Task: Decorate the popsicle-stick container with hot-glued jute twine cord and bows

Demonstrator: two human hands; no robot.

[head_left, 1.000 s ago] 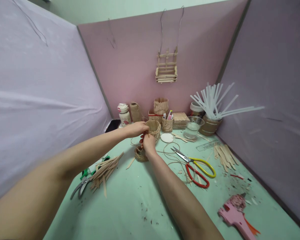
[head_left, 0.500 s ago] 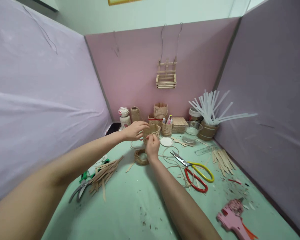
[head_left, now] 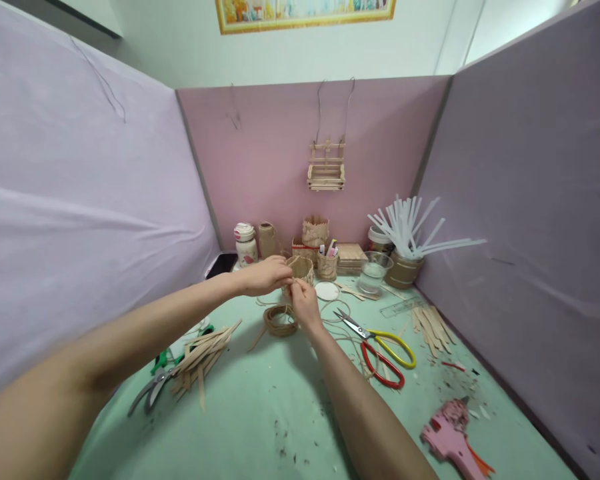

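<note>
Before the cup (head_left: 303,265), the right hand (head_left: 305,301) is seen closed; the left hand (head_left: 267,275) is held against it, grip unclear.

Worktop (head_left: 230,427) mint green, dark-speckled toward front and right edges. Basket (head_left: 301,267) tan, twine coil (head_left: 280,331) darker brown. Scissors (head_left: 365,334): silver blades, one red handle, one yellow. Glue gun (head_left: 449,440) near front right corner: pink. Back edge: white bottle (head_left: 247,251), reddish print; brown pot (head_left: 403,273), white sticks (head_left: 405,230).
</note>
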